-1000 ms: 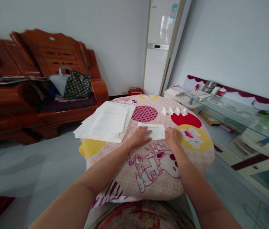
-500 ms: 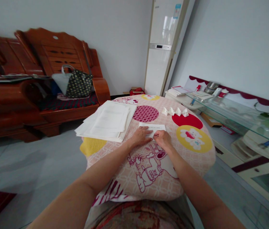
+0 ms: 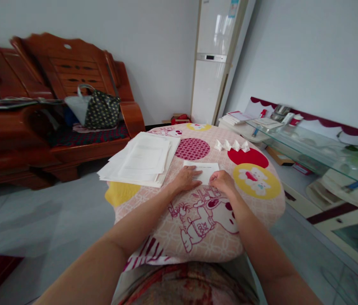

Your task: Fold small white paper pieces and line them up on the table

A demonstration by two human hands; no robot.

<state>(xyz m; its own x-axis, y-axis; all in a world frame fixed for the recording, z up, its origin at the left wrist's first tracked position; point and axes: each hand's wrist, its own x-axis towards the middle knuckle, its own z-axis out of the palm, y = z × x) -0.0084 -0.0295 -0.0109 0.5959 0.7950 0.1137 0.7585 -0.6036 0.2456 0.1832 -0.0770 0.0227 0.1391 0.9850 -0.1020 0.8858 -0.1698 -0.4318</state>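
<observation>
A small white sheet of paper [image 3: 207,173], apparently folded, with a line of print near its far edge, lies on the patterned tablecloth [image 3: 198,203] in front of me. My left hand [image 3: 185,179] rests flat on its left part, fingers stretched out. At the near right corner of the paper is my right hand [image 3: 223,182], its fingers curled and pressed together on the edge. Beyond the paper stand several small folded white paper pieces [image 3: 227,145] in a row. To the left lies a loose stack of white sheets [image 3: 143,157], some printed.
A glass-topped cabinet [image 3: 312,148] with papers, cups and other items runs along the right wall. At the left stands a wooden sofa [image 3: 80,63] with a dark patterned bag [image 3: 102,110] on it. A tall white air conditioner [image 3: 209,89] stands behind the table.
My right hand has moved to the right along the paper's near edge, away from my left hand. The left hand stays flat on the paper. The view has shifted slightly.
</observation>
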